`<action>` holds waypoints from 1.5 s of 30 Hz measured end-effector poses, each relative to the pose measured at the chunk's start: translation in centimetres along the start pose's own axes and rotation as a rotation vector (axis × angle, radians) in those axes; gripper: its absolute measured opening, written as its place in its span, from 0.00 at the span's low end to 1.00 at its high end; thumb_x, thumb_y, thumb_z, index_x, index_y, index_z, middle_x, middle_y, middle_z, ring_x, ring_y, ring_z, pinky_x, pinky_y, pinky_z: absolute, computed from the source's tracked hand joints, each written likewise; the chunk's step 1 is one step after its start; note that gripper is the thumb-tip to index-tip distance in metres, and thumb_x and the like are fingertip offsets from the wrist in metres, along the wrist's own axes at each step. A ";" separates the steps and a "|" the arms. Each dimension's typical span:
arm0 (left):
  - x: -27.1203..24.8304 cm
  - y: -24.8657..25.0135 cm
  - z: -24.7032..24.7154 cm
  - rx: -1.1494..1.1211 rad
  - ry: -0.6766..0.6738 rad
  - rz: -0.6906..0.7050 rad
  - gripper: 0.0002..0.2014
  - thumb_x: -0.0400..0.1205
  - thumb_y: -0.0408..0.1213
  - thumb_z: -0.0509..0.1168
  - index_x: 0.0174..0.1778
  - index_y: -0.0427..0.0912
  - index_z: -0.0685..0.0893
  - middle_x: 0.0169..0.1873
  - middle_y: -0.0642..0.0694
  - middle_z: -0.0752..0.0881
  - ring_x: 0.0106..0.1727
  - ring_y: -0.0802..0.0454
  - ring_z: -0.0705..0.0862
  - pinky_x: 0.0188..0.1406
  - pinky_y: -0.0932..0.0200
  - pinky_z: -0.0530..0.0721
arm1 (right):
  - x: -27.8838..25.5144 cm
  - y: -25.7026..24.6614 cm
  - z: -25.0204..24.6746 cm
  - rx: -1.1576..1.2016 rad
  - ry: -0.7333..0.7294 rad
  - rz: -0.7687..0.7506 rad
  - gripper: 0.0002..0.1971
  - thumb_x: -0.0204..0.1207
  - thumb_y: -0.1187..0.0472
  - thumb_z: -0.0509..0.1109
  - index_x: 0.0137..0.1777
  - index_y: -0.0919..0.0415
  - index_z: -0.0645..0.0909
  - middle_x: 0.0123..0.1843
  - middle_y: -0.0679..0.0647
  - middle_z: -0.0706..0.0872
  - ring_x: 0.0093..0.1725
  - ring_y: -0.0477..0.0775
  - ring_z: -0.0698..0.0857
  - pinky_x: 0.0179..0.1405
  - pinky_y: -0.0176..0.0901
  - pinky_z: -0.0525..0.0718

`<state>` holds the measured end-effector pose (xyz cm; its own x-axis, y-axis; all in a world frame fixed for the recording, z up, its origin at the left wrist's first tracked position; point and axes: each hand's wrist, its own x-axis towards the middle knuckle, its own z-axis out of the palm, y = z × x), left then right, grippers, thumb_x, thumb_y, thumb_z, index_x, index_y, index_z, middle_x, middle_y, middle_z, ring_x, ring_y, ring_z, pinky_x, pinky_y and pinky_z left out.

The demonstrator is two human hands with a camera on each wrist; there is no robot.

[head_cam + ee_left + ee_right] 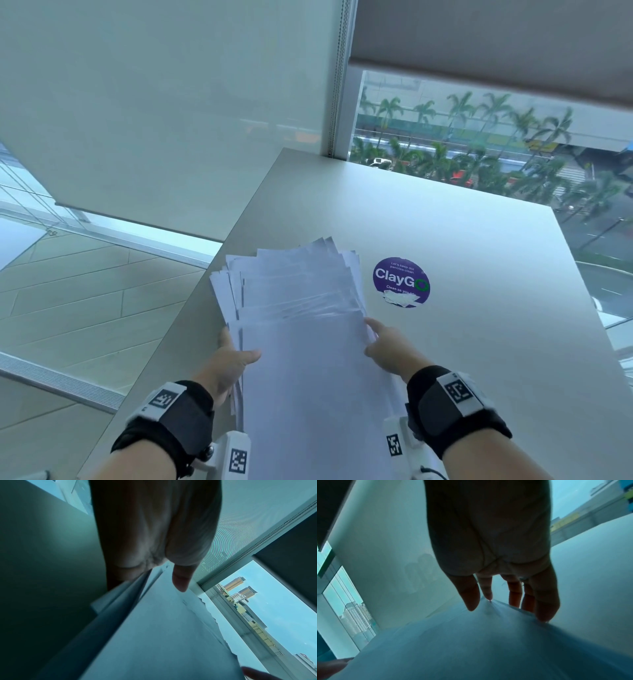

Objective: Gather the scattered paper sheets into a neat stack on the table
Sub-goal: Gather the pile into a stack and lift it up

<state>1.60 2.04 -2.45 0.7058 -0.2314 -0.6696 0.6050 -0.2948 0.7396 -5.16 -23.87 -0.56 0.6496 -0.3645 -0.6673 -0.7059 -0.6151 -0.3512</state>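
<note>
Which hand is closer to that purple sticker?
The right hand, holding the stack's right edge: the sticker lies just beyond it. The left hand grips the opposite edge, with the whole stack between.

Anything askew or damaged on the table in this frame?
Yes. The paper sheets are fanned out, their far edges staggered rather than squared. Beside them, the purple ClayGo sticker on the table is torn along its lower edge, showing white.

Fingers of the left hand [227, 365] are hidden beneath the paper sheets [308, 359]; behind the hand, the sheets' near end is cropped.
</note>
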 end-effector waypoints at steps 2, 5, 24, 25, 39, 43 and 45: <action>-0.2 -0.7 -0.1 -0.016 0.004 -0.015 0.45 0.80 0.29 0.64 0.84 0.51 0.40 0.85 0.46 0.54 0.83 0.42 0.59 0.82 0.41 0.57 | -0.5 0.2 0.1 0.004 0.030 0.067 0.30 0.77 0.64 0.57 0.80 0.53 0.58 0.71 0.63 0.67 0.65 0.65 0.73 0.59 0.48 0.74; -0.9 -1.4 0.1 -0.030 0.040 -0.010 0.41 0.80 0.26 0.62 0.83 0.52 0.47 0.80 0.42 0.65 0.76 0.39 0.70 0.78 0.40 0.66 | -0.8 0.7 0.2 0.063 0.091 0.165 0.21 0.76 0.65 0.57 0.70 0.65 0.65 0.69 0.64 0.68 0.63 0.65 0.72 0.58 0.50 0.74; -1.7 -2.3 1.3 0.027 0.124 -0.002 0.26 0.80 0.22 0.58 0.72 0.42 0.61 0.61 0.36 0.78 0.62 0.33 0.80 0.66 0.34 0.79 | -0.4 0.9 -1.1 -0.023 0.068 0.103 0.20 0.78 0.60 0.58 0.69 0.60 0.73 0.70 0.61 0.75 0.67 0.63 0.75 0.69 0.52 0.74; -1.8 -2.4 1.4 0.025 0.133 0.010 0.26 0.80 0.21 0.58 0.72 0.43 0.61 0.57 0.38 0.79 0.58 0.34 0.81 0.63 0.36 0.81 | -0.4 0.8 -1.2 -0.049 0.088 0.110 0.20 0.78 0.61 0.57 0.70 0.63 0.73 0.71 0.64 0.74 0.69 0.65 0.75 0.70 0.53 0.74; -3.5 -2.7 1.6 0.002 0.203 0.007 0.35 0.79 0.20 0.56 0.81 0.44 0.53 0.60 0.40 0.76 0.53 0.37 0.81 0.52 0.43 0.84 | 0.2 2.5 -0.9 -0.106 0.104 0.043 0.06 0.77 0.67 0.58 0.49 0.61 0.75 0.47 0.56 0.77 0.46 0.57 0.75 0.45 0.40 0.73; -3.0 -3.4 1.3 0.023 0.265 -0.044 0.27 0.80 0.25 0.57 0.76 0.41 0.62 0.62 0.37 0.79 0.58 0.34 0.83 0.58 0.39 0.84 | -0.3 2.6 -1.2 -0.051 0.140 -0.015 0.06 0.73 0.69 0.58 0.38 0.59 0.73 0.44 0.55 0.79 0.45 0.58 0.76 0.44 0.41 0.74; -2.9 -3.4 1.3 0.023 0.265 -0.054 0.24 0.81 0.27 0.57 0.74 0.40 0.65 0.61 0.35 0.81 0.58 0.34 0.83 0.58 0.40 0.84 | -0.4 2.7 -1.3 0.004 0.148 -0.031 0.10 0.73 0.70 0.57 0.33 0.57 0.71 0.41 0.54 0.78 0.45 0.58 0.76 0.45 0.42 0.75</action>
<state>-2.94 2.51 -3.09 0.7462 0.0355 -0.6647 0.6383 -0.3216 0.6994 -6.94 -26.28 -0.42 0.7052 -0.4444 -0.5524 -0.6858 -0.6252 -0.3725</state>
